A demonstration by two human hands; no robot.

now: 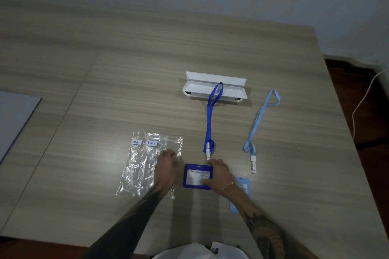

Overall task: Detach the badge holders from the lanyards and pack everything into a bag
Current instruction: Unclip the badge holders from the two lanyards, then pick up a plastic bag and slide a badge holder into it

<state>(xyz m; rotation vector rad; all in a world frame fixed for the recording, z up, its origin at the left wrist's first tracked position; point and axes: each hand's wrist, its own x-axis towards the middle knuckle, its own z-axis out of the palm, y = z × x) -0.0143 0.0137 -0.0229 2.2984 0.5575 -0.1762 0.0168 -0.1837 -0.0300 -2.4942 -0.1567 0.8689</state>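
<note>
On the wood-grain table (147, 82), the dark blue rectangular plastic badge holder (195, 176) lies flat with its long axis running left to right and its slotted edge pointing to the far side. Its white card carries printed lines too blurred to read. The right hand (219, 176) rests on its right part, fingers curled over the far right corner, thumb on the near edge. The dark blue fabric lanyard (210, 120) stretches straight away from the holder, white clip (208, 151) at the near end and apart from the holder, its loop draped over a white open hinged case (229, 90). To the right, the light blue fabric lanyard (260, 120) lies roughly parallel, its white clip near. A light blue badge holder (242, 191) lies partly hidden under the right forearm, long axis near to far. The left hand (167, 171) presses palm-down, fingers bent, on clear plastic zip bags (139, 166) that lie lengthwise near to far; two white labels at their far ends bear blue handwriting I cannot read.
</note>
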